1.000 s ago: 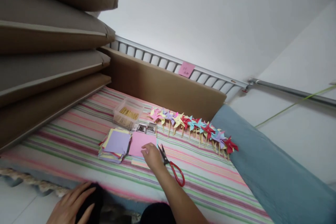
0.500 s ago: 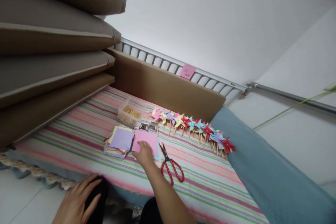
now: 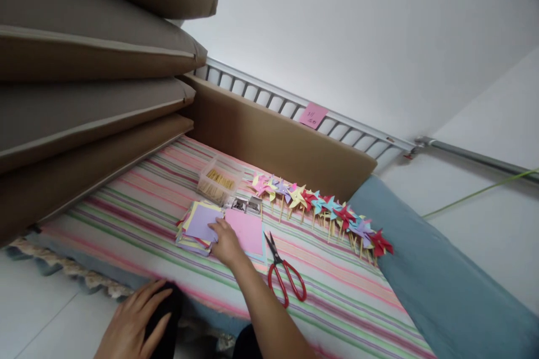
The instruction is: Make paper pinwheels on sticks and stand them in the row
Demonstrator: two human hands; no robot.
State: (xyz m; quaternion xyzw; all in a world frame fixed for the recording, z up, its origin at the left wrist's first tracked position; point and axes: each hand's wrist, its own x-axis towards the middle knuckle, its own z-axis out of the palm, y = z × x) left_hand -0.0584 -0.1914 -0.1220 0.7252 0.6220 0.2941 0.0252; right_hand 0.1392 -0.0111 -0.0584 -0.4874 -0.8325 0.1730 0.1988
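My right hand (image 3: 226, 242) reaches over the right edge of a stack of mixed coloured paper squares. Its fingertips touch the lilac paper square (image 3: 201, 223) on top, and the thumb is apart from the fingers. Beside it lies a pile of pink paper squares (image 3: 248, 231), with light blue sheets showing below. My left hand (image 3: 133, 322) rests on my knee, fingers spread and holding nothing. Scissors with red handles (image 3: 281, 270) lie with blades parted, right of the pink pile.
A clear plastic box (image 3: 217, 179) of small wooden sticks stands behind the stacks, near small boxes of dark pins (image 3: 247, 205). Paper pinwheels (image 3: 320, 205) on sticks form a row along the brown board (image 3: 273, 134). Large grey cushions (image 3: 92, 101) are piled at left on the striped cloth.
My right hand has moved left from the pink pile to the lilac sheet on the mixed stack. The left hand stays on my knee. The view has shifted slightly.
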